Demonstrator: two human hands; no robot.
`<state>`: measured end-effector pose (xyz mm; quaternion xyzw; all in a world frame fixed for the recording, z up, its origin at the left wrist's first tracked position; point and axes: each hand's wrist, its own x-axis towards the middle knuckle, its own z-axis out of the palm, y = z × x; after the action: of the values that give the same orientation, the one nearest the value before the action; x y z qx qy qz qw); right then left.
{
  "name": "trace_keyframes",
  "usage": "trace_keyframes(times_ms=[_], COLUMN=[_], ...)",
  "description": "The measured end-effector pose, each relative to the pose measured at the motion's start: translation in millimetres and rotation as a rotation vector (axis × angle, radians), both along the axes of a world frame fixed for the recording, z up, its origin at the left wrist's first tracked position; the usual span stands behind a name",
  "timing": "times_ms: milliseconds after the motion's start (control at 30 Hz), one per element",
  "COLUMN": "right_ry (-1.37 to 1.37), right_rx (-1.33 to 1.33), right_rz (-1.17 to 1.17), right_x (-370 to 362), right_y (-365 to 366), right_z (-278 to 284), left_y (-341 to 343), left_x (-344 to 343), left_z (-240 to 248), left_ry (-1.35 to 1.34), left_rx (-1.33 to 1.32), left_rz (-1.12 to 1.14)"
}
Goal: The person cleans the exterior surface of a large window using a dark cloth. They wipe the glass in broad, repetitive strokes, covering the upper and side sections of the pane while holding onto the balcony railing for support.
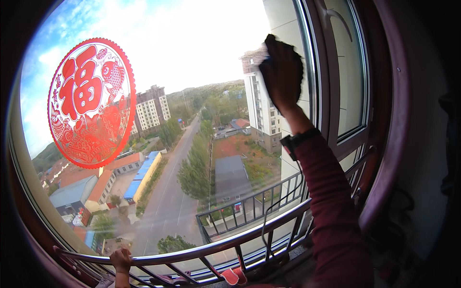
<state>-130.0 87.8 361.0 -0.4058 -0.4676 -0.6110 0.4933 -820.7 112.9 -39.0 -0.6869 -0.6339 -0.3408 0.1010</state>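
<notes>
Two hands are working: right hand (283,72) is pressing a cloth (281,57) flat to the pane (192,72), left hand (121,260) gripping the rail (225,242); wiping seems underway, steady pressure needed next.

high-rise flat (home) | big window (192,72); red paper decal (91,103); inner guard rail (230,240); rooftops below

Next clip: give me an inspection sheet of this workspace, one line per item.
Surface: window pane, city view beyond.
Job's things: dark cloth pressed flat on the pane near the frame.
Clutter: round red paper decoration stuck on the pane; red item on the sill.
Hands: right hand under the cloth; left hand grips the metal railing.
Cables: thin dark cable hangs from the wrist.
Surroundings: side window with handle.
</notes>
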Motion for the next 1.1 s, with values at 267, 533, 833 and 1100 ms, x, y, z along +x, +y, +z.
trace_keyframes(times_ms=[267, 533, 833, 1100], right_ry=[0.467, -0.396, -0.531, 0.034], right_rx=[0.016, -0.295, -0.304, 0.32], right_rz=[-0.213, 0.313, 0.294, -0.227], right_x=[28.4, -236.6, -95.0, 30.6], right_y=[16.9, 19.6, -6.0, 20.7], right_z=[-82.7, -119.5, -30.7, 126.3], left_y=[4.8, 1.3, 5.2, 2.6], left_x=[1.8, -0.5, -3.6, 0.2], left_z=[-6.1, -3.1, -8.4, -6.4], left_ry=[-0.013, -0.054, 0.05, 0.018], left_rx=[0.004, -0.011, 0.031, -0.004], left_rz=[0.021, 0.008, 0.002, 0.049])
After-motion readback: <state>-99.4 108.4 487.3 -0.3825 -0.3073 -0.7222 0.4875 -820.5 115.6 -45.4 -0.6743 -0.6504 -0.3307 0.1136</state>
